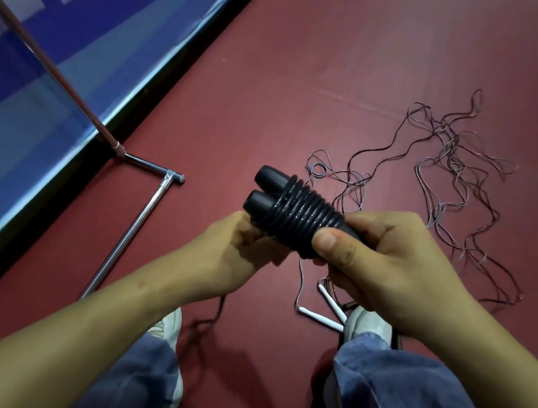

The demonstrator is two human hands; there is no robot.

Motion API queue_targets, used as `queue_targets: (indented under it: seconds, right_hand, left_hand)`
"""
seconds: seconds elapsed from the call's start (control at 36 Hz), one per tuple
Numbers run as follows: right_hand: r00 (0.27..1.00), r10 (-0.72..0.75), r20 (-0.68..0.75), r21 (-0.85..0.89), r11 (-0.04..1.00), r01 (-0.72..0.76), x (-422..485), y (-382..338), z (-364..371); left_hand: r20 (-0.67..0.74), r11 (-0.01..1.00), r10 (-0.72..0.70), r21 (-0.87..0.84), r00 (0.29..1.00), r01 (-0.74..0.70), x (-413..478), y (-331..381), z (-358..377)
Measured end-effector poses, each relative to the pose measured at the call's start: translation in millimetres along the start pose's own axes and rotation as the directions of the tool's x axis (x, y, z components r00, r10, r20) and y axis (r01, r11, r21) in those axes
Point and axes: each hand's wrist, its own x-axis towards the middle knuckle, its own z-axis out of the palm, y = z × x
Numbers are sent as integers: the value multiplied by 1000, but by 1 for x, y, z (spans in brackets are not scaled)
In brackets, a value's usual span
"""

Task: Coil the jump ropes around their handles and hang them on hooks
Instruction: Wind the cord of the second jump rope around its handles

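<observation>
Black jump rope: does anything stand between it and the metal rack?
Nothing visible does. The left hand and right hand hold the black jump rope; only red floor lies between it and the metal rack. Hooks are out of view.

I count two black handles under one black rope coil, and two white handles. One left hand, one right hand, two shoes, one metal rack; the loose cords I cannot count.

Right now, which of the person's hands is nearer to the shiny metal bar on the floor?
Left. The left hand holds the black coiled rope just right of the metal bar; the right hand grips the bundle's other end, farther off.
</observation>
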Motion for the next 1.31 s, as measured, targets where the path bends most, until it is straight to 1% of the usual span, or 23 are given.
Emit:
queue_targets:
  seconds: [0.03, 0.08, 0.14, 0.17, 0.25, 0.33, 0.42, 0.5, 0.53, 0.58, 0.67, 0.72, 0.78, 0.83, 0.89, 0.94, 1.03, 1.11, 1.17, 1.22, 1.31]
  right_hand:
    - [1000, -15, -16, -55, 998, 15, 0, 0, -1]
    - [997, -32, -68, -181, 983, 19, 2, 1, -3]
    - [991, -40, -126, -313, 950, -1, 3, 1, -5]
    - [988, -43, -150, -352, 936, -13, 4, 1, -6]
    - [983, -37, -178, -426, 904, -43, 6, 4, -8]
    - [979, -88, -185, -505, 863, -18, 5, 11, -8]
    - [972, -120, -201, -525, 851, -3, 8, 14, -7]
    - [967, -134, -216, -545, 838, -5, 15, 16, -7]
    - [968, -134, -211, -556, 831, -7, 16, 17, -7]
    - [975, -109, -195, -592, 806, -28, 19, 20, -8]
    - [987, -44, -156, -628, 776, -65, 22, 24, -7]
    - [993, -17, -117, -652, 756, -64, 22, 25, -2]
    - [998, 6, -61, -671, 740, -46, 20, 24, 6]
    - [1000, 19, -21, -667, 744, -28, 15, 22, 15]
    - [1000, 12, 11, -659, 752, -2, 11, 18, 23]
    - [999, 27, 46, -671, 741, 11, 6, 15, 28]
    - [994, 46, 103, -733, 679, 45, 4, 12, 35]
    - [987, 37, 158, -780, 618, 102, 3, 14, 44]
    - [981, 48, 187, -783, 610, 120, 2, 18, 50]
    - [977, 44, 207, -770, 624, 135, 0, 19, 52]
    - [970, 38, 239, -744, 649, 158, -3, 15, 51]
  left_hand:
    - [21, 999, -35, -24, 999, 36, -2, 4, 0]
    - [40, 998, -36, -50, 999, 38, -8, 10, 1]
    - [59, 996, -57, -71, 997, 61, -12, 11, 5]
    - [68, 994, -65, -85, 996, 71, -13, 11, 7]
    - [60, 989, -59, -133, 996, 66, -18, 16, 14]
    - [51, 990, -53, -129, 997, 59, -23, 21, 17]
    - [39, 993, -50, -108, 998, 54, -26, 27, 14]
    - [56, 995, -54, -79, 997, 58, -31, 33, 14]
    - [51, 998, -44, -51, 998, 47, -33, 35, 14]
    - [17, 996, 20, 86, 1000, -21, -35, 36, 12]
    - [-47, 945, 133, 308, 990, -112, -36, 38, -1]
    - [-66, 907, 189, 394, 980, -148, -35, 38, -11]
    - [-68, 889, 211, 428, 975, -163, -35, 39, -17]
    - [-74, 925, 150, 363, 986, -113, -34, 41, -22]
    - [-73, 969, 30, 248, 997, -11, -32, 42, -28]
    - [-23, 990, -83, 108, 996, 85, -29, 42, -31]
    - [85, 978, -189, -73, 978, 196, -27, 40, -34]
    - [131, 946, -216, -218, 968, 241, -24, 39, -38]
    - [109, 939, -228, -239, 968, 248, -19, 37, -42]
    - [91, 935, -244, -242, 965, 259, -14, 35, -45]
    - [83, 954, -226, -180, 971, 238, -7, 32, -46]
